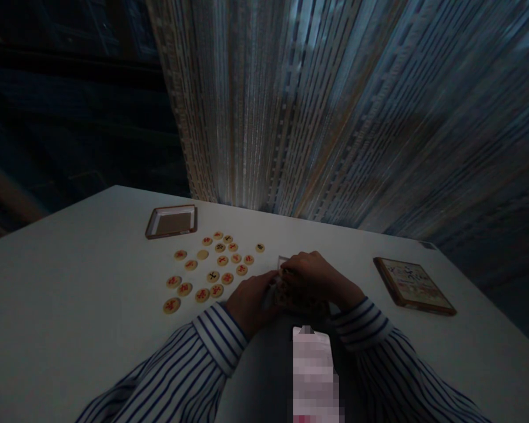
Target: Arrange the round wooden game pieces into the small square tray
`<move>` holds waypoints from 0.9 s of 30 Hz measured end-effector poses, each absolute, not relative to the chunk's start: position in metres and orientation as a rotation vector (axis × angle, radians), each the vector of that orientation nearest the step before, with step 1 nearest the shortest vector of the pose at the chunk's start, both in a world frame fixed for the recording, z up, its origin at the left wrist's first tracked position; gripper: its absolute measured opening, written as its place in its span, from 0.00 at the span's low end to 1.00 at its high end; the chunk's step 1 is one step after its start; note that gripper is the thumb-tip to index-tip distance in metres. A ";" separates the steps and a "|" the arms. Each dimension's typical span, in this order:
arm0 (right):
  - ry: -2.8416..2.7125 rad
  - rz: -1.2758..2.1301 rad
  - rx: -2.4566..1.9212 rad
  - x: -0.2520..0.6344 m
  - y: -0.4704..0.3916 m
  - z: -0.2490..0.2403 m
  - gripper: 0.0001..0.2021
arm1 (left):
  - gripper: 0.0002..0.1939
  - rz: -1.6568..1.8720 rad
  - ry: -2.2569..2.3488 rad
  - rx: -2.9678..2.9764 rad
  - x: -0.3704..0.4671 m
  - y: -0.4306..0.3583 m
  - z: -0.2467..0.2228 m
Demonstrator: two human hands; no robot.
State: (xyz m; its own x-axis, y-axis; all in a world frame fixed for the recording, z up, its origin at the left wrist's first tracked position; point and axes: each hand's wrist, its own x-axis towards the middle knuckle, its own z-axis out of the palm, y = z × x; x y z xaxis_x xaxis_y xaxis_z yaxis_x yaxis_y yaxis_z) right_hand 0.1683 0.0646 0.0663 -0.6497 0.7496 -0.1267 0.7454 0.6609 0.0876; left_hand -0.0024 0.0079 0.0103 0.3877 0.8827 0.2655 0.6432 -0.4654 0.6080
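Note:
Round wooden pieces (pixel 222 260) with red or black characters lie scattered on the white table, left of my hands; one of them shows a blank face. My left hand (pixel 252 301) holds the left side of a small clear case (pixel 283 260), its thumb and fingers around the edge. Over that case is my right hand (pixel 311 273), palm down with fingers bent together at its far left part. Whatever the right fingertips pinch is hidden in the dim light. Dark round shapes, hard to make out, fill the case under the right hand.
An open shallow box tray (pixel 173 224) sits at the back left of the white table (pixel 92 282). To the right lies a flat box with a printed lid (pixel 417 286). A lit, pixelated phone-like object (pixel 314 376) is near the front edge. A striped curtain hangs behind.

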 end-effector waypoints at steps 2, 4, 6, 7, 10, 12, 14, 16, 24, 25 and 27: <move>2.716 0.037 1.228 0.168 0.065 0.066 0.13 | 0.29 0.784 1.328 2.248 -0.002 0.008 0.010; 2.707 0.027 1.219 0.168 0.064 0.066 0.13 | 0.29 0.774 1.343 2.252 -0.002 0.008 0.009; 2.716 0.031 1.217 0.167 0.063 0.068 0.13 | 0.29 0.776 1.342 2.257 -0.002 0.008 0.009; 2.724 0.034 1.217 0.167 0.062 0.069 0.13 | 0.30 0.782 1.338 2.257 -0.002 0.008 0.009; 2.728 0.035 1.216 0.167 0.060 0.071 0.13 | 0.29 0.791 1.327 2.254 -0.002 0.008 0.008; 2.730 0.033 1.214 0.167 0.060 0.071 0.12 | 0.29 0.794 1.329 2.251 -0.002 0.008 0.007; 2.732 0.037 1.209 0.167 0.061 0.070 0.12 | 0.30 0.796 1.326 2.251 -0.003 0.008 0.006; 2.726 0.040 1.208 0.168 0.063 0.068 0.12 | 0.30 0.798 1.321 2.251 -0.003 0.009 0.005; 2.729 0.037 1.204 0.167 0.061 0.070 0.11 | 0.29 0.815 1.318 2.246 -0.003 0.009 0.004; 2.727 0.033 1.205 0.166 0.061 0.070 0.11 | 0.29 0.810 1.315 2.246 -0.003 0.009 0.005; 2.720 0.029 1.210 0.166 0.061 0.071 0.11 | 0.29 0.794 1.315 2.249 -0.003 0.009 0.006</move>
